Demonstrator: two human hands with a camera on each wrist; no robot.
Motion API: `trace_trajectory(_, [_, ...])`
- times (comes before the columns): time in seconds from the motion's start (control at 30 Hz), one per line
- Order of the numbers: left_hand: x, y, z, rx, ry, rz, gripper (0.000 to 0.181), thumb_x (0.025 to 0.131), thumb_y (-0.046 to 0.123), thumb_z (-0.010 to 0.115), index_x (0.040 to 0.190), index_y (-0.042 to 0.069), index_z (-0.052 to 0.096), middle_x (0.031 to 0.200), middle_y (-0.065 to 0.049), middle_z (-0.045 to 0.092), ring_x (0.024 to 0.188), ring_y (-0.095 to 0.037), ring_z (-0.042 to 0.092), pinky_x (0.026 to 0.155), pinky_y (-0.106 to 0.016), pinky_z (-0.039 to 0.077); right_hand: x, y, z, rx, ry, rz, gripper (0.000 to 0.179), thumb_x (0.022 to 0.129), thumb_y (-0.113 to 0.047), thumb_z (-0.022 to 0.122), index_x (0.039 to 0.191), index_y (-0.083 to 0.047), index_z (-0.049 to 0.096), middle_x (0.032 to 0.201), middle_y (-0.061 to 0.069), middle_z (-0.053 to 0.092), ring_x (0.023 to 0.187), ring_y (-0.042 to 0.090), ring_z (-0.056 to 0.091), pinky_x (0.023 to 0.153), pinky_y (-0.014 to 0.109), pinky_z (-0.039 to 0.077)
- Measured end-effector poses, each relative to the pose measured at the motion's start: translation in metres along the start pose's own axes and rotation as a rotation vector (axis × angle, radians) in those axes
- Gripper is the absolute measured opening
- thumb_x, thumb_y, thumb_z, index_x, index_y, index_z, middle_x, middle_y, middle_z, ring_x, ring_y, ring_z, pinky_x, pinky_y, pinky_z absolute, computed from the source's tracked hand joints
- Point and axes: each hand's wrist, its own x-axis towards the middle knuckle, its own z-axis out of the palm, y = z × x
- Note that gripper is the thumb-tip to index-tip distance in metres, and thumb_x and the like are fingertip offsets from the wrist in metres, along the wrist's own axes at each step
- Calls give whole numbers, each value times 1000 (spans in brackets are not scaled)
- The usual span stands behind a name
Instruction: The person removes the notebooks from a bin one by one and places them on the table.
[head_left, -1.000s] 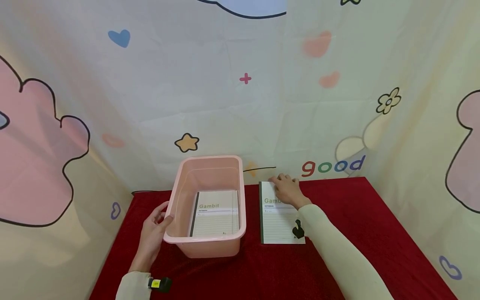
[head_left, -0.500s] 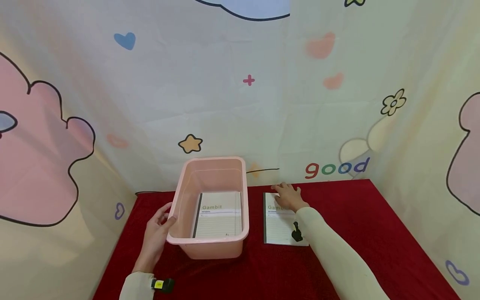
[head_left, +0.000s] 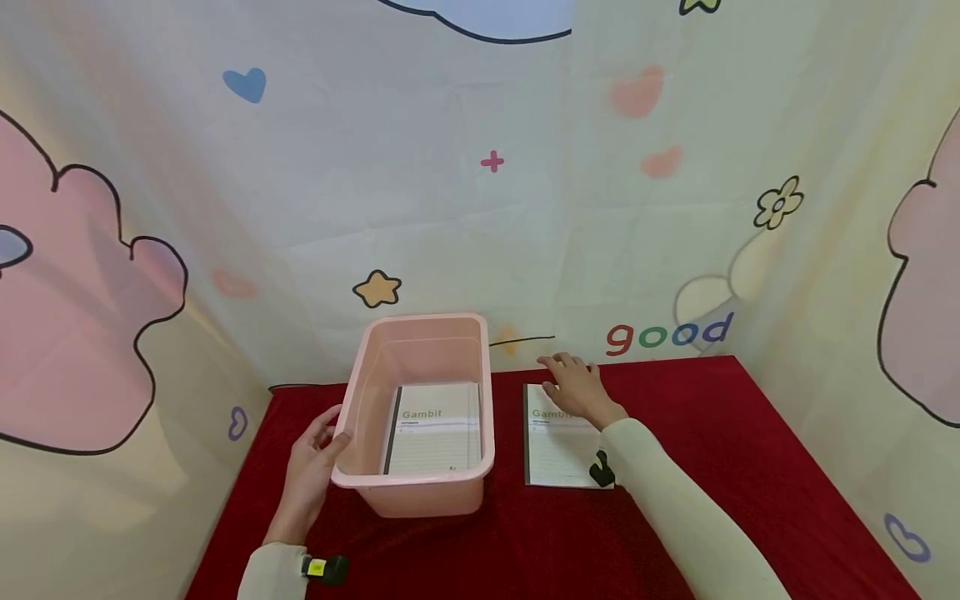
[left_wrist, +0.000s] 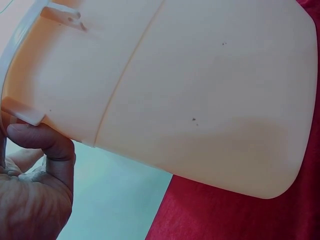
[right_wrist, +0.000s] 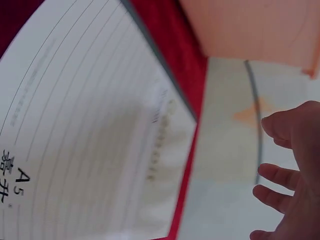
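My left hand [head_left: 309,458] gripping the pink bin [head_left: 420,500], my right hand [head_left: 579,392] spread and free, hovering, seemingly clear of the notebook [head_left: 558,454]

A makeshift recording booth was indicated; the kind of building could not be determined. A work surface was covered with red cloth [head_left: 540,546] and was closed in at back, left and right by pale curtains [head_left: 420,200], printed with hearts [head_left: 245,85], stars [head_left: 377,289] and "good" [head_left: 668,333]. Black devices [head_left: 327,570] were worn at both wrists.
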Motion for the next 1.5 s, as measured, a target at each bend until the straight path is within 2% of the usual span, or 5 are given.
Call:
trace_trajectory(0.53, [-1,2,1,2,4,-8,50,99,18,55,147,20,43,121,-14,53,104,-30,59,79,-26,58,-25,-59,-60,47,253,-133,47,96,-25,57,142,-16,49,139,13,52,127,37,50,100,63,41])
trace_trajectory(0.77, [-2,1,2,7,-3,-17,51,99,21,56,148,22,41,125,-13,52,108,-32,57,85,-32,59,-31,-84,-81,98,273,-177,50,95,-24,56,144,-17,47,139,14,51,129,37,49,102,63,39])
trace_trajectory(1.0, [-2,2,2,-3,-5,-14,51,99,21,56,148,22,41,122,-13,52,105,-29,57,81,-26,58,-25,-108,-99,161,317,-244,55,94,-21,59,146,-14,43,140,14,51,125,33,53,97,57,48])
trace_trajectory(1.17, [-2,2,0,-4,-4,-18,50,100,20,55,147,22,42,120,-12,52,103,-27,58,79,-24,58,-18,-130,-111,207,308,-273,56,95,-23,59,147,-13,41,142,15,49,128,31,51,101,54,48])
trace_trajectory(1.5, [-1,2,0,-10,-5,-10,48,100,19,55,147,21,43,118,-12,53,101,-27,59,79,-25,57,-7,-176,-129,178,284,-337,51,96,-27,56,145,-17,45,142,11,49,129,29,50,102,55,44])
